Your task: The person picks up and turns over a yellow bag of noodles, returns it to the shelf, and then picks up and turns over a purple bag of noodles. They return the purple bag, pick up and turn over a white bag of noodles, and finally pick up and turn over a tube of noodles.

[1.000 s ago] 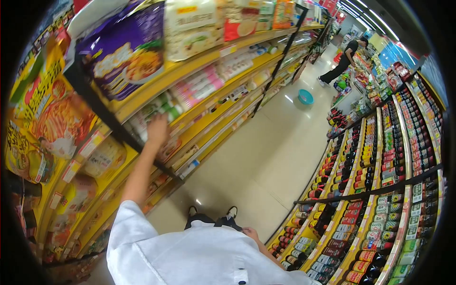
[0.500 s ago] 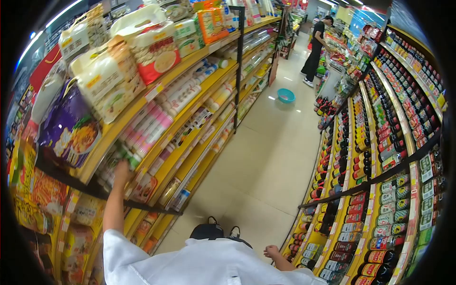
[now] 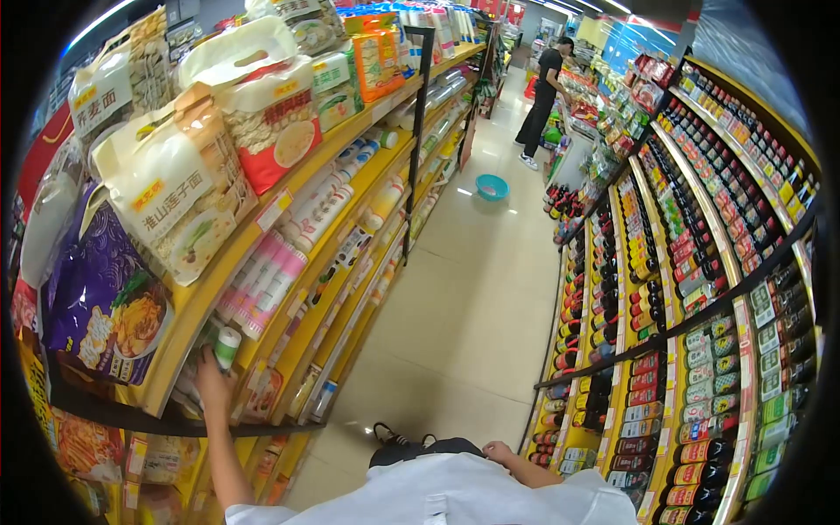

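Observation:
On the left, my left hand (image 3: 213, 378) reaches into a yellow shelf. Its fingers are closed around the lower part of a green-and-white cylindrical pack (image 3: 227, 346), whose pale round end faces up toward me. Part of the fingers is hidden in the shelf's shadow. Just beyond it lie pink-and-white wrapped rolls (image 3: 262, 282), side by side on the same shelf. My right hand (image 3: 498, 451) hangs low by my body, its fingers curled in with nothing visible in them.
Large noodle bags (image 3: 188, 188) and a purple bag (image 3: 109, 284) stand on the top shelf at left. Bottle shelves (image 3: 643, 385) line the right. A turquoise basin (image 3: 492, 187) sits on the aisle floor, and a person in black (image 3: 547, 96) stands farther along.
My view has shifted, and the shelves appear lower and closer. My left hand now shows lower in view with the green-and-white pack tilted up at its fingers. My right hand stays low.

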`<state>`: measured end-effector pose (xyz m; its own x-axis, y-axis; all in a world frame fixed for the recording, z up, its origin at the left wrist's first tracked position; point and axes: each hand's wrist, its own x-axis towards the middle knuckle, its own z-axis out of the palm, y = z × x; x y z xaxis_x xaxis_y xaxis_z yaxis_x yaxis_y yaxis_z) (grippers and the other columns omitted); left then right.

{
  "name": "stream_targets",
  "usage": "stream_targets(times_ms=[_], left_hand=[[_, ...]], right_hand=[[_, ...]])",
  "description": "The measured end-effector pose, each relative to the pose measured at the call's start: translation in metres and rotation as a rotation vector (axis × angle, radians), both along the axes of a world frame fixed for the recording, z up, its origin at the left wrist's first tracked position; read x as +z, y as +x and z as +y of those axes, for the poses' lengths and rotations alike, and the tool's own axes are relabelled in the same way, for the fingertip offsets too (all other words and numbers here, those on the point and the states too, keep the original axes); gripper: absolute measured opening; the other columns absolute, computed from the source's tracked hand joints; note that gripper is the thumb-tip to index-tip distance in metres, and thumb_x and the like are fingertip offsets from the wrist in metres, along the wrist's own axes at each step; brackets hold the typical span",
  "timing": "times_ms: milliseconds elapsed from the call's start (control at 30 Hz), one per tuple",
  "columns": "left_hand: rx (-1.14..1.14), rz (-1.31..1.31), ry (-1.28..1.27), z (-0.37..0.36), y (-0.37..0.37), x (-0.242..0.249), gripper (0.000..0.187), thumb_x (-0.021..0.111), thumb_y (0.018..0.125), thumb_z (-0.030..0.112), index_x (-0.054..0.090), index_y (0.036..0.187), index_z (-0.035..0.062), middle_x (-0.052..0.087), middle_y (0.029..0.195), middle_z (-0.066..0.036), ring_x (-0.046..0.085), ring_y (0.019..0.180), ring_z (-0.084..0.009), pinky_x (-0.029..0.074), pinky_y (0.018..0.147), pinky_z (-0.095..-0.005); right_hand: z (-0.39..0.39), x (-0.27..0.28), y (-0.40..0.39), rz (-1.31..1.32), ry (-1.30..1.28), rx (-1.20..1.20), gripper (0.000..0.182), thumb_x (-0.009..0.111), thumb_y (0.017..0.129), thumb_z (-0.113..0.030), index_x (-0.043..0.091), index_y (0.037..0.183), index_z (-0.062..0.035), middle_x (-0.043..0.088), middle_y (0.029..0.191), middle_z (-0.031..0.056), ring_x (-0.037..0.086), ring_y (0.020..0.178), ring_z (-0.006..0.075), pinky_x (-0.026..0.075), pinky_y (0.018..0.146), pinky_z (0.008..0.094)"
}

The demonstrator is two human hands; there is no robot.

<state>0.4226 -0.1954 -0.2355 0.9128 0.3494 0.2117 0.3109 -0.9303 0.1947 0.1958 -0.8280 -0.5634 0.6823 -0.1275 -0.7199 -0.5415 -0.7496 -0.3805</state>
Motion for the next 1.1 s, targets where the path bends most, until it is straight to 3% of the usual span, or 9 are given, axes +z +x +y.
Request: stream_targets(times_ms=[133, 467, 600, 767, 867, 933, 1000, 1067, 1100], left_hand=[[-0.032, -0.064, 0.033, -0.002, -0.012, -0.009, 0.067, 0.071, 0.066, 0.007, 0.045, 0.127, 0.004, 0.055, 0.111, -0.022, 0.052, 0.107, -0.0393, 0.045, 0.084, -0.0516], [-0.561, -0.287, 0.158, -0.08, -0.042, 0.025, 0.059, 0.072, 0.055, 0.001, 0.056, 0.112, 0.0079, 0.057, 0.107, -0.012, 0.054, 0.1, -0.0322, 0.036, 0.098, -0.0536], [-0.743, -0.27, 0.119, -0.161, -0.048, 0.037, 0.045, 0.065, 0.067, 0.007, 0.059, 0.111, 0.0119, 0.058, 0.106, -0.008, 0.055, 0.102, -0.0277, 0.037, 0.099, -0.0533], [-1.079, 0.023, 0.106, -0.272, -0.039, 0.011, 0.048, 0.059, 0.074, 0.013, 0.057, 0.121, 0.0198, 0.057, 0.115, -0.004, 0.054, 0.104, -0.0244, 0.042, 0.095, -0.042], [-1.155, 0.142, 0.092, -0.337, -0.036, -0.002, 0.049, 0.058, 0.074, 0.015, 0.056, 0.123, 0.0199, 0.056, 0.119, -0.002, 0.054, 0.108, -0.023, 0.042, 0.095, -0.0385], [-1.188, 0.096, 0.052, -0.37, -0.039, -0.008, 0.047, 0.055, 0.077, 0.013, 0.055, 0.125, 0.0174, 0.058, 0.117, -0.002, 0.056, 0.105, -0.0214, 0.042, 0.095, -0.0389], [-1.103, 0.107, -0.044, -0.394, -0.044, -0.016, 0.05, 0.055, 0.079, 0.013, 0.052, 0.128, 0.0172, 0.056, 0.121, -0.003, 0.054, 0.111, -0.0217, 0.039, 0.099, -0.0419], [-0.936, 0.073, -0.278, -0.407, -0.046, -0.025, 0.068, 0.076, 0.067, 0.016, 0.051, 0.131, 0.0184, 0.049, 0.13, -0.013, 0.045, 0.123, -0.0328, 0.035, 0.101, -0.0551], [-0.801, -0.035, -0.207, -0.414, -0.05, -0.027, 0.081, 0.084, 0.056, 0.021, 0.05, 0.13, 0.0185, 0.042, 0.134, -0.018, 0.039, 0.127, -0.0399, 0.031, 0.103, -0.0591]], right_hand=[[0.005, 0.032, 0.039, 0.094, 0.249, -0.37, 0.025, 0.057, 0.087, -0.023, 0.064, 0.102, -0.0034, 0.067, 0.082, 0.0108, 0.067, 0.067, 0.018, 0.054, 0.056, 0.0285], [0.075, 0.106, 0.161, -0.428, 0.437, 0.191, 0.027, 0.059, 0.087, -0.021, 0.062, 0.108, -0.0034, 0.069, 0.092, 0.0124, 0.067, 0.083, 0.0224, 0.053, 0.074, 0.0341], [0.109, 0.177, 0.198, -0.071, 1.065, 0.014, 0.038, 0.059, 0.093, -0.029, 0.053, 0.121, -0.0041, 0.063, 0.106, 0.0083, 0.064, 0.09, 0.0206, 0.053, 0.08, 0.0352], [0.101, 0.251, 0.221, 0.491, 1.748, -0.049, 0.071, 0.061, 0.091, -0.022, 0.018, 0.147, -0.0091, 0.043, 0.135, 0.0153, 0.059, 0.102, 0.0214, 0.051, 0.09, 0.0381], [0.078, 0.273, 0.221, 0.307, 1.377, 0.408, 0.085, 0.065, 0.087, -0.018, 0.008, 0.149, -0.0088, 0.037, 0.139, 0.0161, 0.055, 0.11, 0.0208, 0.051, 0.09, 0.0363], [0.051, 0.265, 0.217, 0.228, 1.352, 0.465, 0.091, 0.068, 0.084, -0.009, 0.005, 0.15, -0.0111, 0.044, 0.13, 0.013, 0.058, 0.096, 0.0165, 0.052, 0.081, 0.0305], [0.023, 0.237, 0.215, -0.38, 1.149, 0.693, 0.097, 0.07, 0.081, -0.005, 0.002, 0.151, -0.0122, 0.044, 0.13, 0.0116, 0.057, 0.091, 0.0142, 0.052, 0.077, 0.0274], [-0.007, 0.221, 0.206, 0.251, 1.307, 0.309, 0.101, 0.071, 0.079, -0.006, 0.0, 0.151, -0.0126, 0.045, 0.129, 0.0117, 0.054, 0.097, 0.0141, 0.05, 0.082, 0.0305], [-0.018, 0.229, 0.205, 0.273, 1.316, 0.31, 0.102, 0.071, 0.078, -0.006, 0.0, 0.151, -0.0131, 0.046, 0.128, 0.0123, 0.054, 0.097, 0.0146, 0.05, 0.082, 0.0313]])
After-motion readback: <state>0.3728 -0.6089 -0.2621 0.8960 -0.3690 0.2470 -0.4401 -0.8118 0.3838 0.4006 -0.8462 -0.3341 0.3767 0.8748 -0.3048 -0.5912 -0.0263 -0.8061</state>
